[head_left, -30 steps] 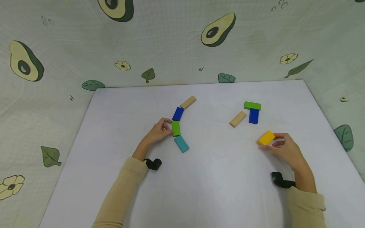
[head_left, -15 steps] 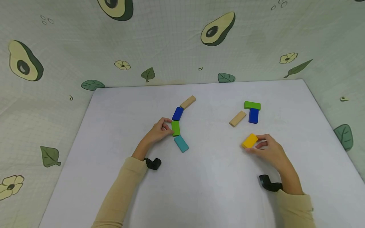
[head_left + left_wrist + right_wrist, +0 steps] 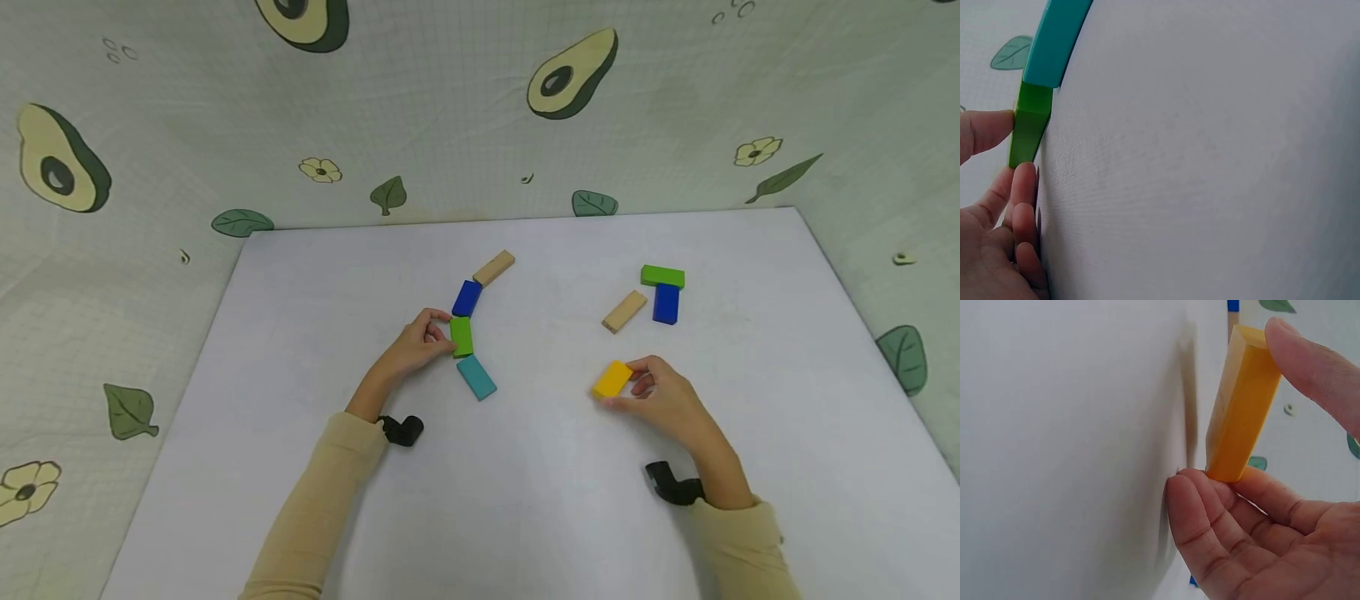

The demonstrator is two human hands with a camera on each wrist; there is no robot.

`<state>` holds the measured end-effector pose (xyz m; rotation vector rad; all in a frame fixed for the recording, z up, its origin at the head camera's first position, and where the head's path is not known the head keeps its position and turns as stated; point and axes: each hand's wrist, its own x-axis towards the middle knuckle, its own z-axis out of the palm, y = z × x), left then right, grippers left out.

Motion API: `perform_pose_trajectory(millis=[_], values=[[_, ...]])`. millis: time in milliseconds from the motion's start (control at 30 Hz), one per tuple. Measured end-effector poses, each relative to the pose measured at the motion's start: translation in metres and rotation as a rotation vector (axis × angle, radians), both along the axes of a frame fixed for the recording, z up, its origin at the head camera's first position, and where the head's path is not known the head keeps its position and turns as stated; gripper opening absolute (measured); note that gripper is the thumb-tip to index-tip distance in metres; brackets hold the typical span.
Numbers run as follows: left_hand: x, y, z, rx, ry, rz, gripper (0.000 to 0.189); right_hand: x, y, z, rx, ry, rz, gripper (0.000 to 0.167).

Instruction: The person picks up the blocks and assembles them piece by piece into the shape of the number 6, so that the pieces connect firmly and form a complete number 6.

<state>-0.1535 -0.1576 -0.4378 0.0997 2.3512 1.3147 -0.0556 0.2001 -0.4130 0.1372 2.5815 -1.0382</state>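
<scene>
- Our left hand (image 3: 412, 346) pinches the held green block (image 3: 462, 337), left of the bench's (image 3: 525, 500) middle; a light grip should steady it without nudging the blue block (image 3: 467, 298) or teal block (image 3: 477, 377) at its ends.
- Our right hand (image 3: 660, 400) has thumb and fingertips clamped on the yellow block (image 3: 612, 379), seemingly just off the surface, between that row and the bench's right edge — we should hold it level, lower fingers not dragging.
- A wooden block (image 3: 494, 267) ends the row toward the far edge.
- Nearer the far right corner lie another green block (image 3: 662, 276), another blue block (image 3: 666, 304) and another wooden block (image 3: 624, 312).
- The white top looks smooth, so blocks may slide — gentle contact suits.
- Avocado-printed cloth (image 3: 450, 100) rises beyond the far edge.
</scene>
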Motion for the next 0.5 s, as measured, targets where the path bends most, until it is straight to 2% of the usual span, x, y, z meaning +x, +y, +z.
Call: perform_pose_trajectory(millis=[500], values=[[0.000, -0.001, 0.002, -0.001, 0.006, -0.012, 0.048, -0.002, -0.043, -0.001, -0.043, 0.030, 0.044, 0.065]])
